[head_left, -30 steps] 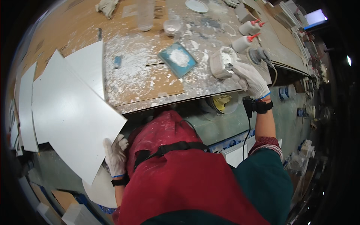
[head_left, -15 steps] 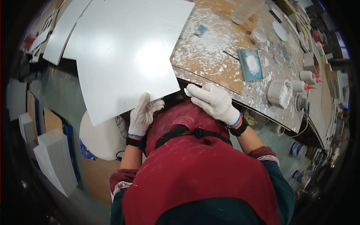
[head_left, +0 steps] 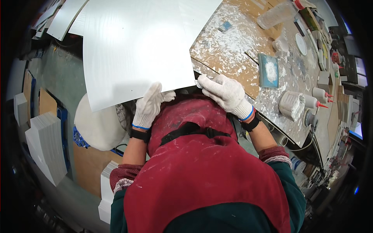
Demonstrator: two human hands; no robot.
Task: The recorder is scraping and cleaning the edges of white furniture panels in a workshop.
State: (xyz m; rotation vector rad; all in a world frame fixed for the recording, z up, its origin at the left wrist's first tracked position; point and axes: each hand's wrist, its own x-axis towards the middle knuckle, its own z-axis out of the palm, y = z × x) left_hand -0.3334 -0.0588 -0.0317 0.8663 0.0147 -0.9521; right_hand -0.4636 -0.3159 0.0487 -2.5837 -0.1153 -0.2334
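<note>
Panel [head_left: 140,50], white, juts past the bench [head_left: 288,76], presumably keeping its near side reachable; gloved left hand [head_left: 149,104], half-open, sits against that side, apparently steadying it. Gloved right hand [head_left: 226,93], fingertips drawn together, meets the near corner; cannot tell whether anything is gripped. Rightward: white-spattered bench surface, powdered blue plate [head_left: 263,72], tub [head_left: 289,106], red-tipped bottles [head_left: 311,101], dim cluttered room [head_left: 330,171].

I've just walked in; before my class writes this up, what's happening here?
A person's gloved left hand touches the near edge of a large white panel. The gloved right hand is at its near right corner, a small pale bit at the fingertips. To the right, a white-smeared workbench holds an open tub.
</note>
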